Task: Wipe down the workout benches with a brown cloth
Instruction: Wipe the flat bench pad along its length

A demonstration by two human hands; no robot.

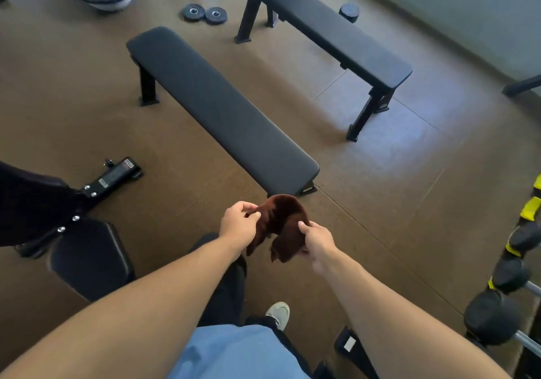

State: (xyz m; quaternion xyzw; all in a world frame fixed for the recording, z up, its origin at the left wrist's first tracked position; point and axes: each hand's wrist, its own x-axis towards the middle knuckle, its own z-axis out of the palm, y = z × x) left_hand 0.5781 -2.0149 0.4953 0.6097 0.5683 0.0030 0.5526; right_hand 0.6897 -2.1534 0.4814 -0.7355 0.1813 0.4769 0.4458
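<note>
- I see both hands out in front of me, above the brown floor (87, 132): the left hand (238, 226) pinches one edge of the brown cloth (281, 226) between thumb and fingers, and the right hand (319, 241) has its grip clenched on the other side. The cloth hangs bunched between them, in the air, just short of the near end of the near bench (222, 109).
- The near bench runs away from me toward the upper left, its long top bare; open floor lies along both its sides.
- The far bench (330, 27) stands well apart to the right, roughly parallel, with a clear strip of floor between the two.
- Two weight plates (205, 13) lie on the floor beyond the near bench.
- A dumbbell rack (515, 261) with yellow-banded dumbbells crowds the right edge and is cut off there.
- Another padded seat (90, 258) and a frame foot (117, 173) sit at my left; the foot carries labels too small to read.
- A grey shoe (279, 314) shows below my arms.
</note>
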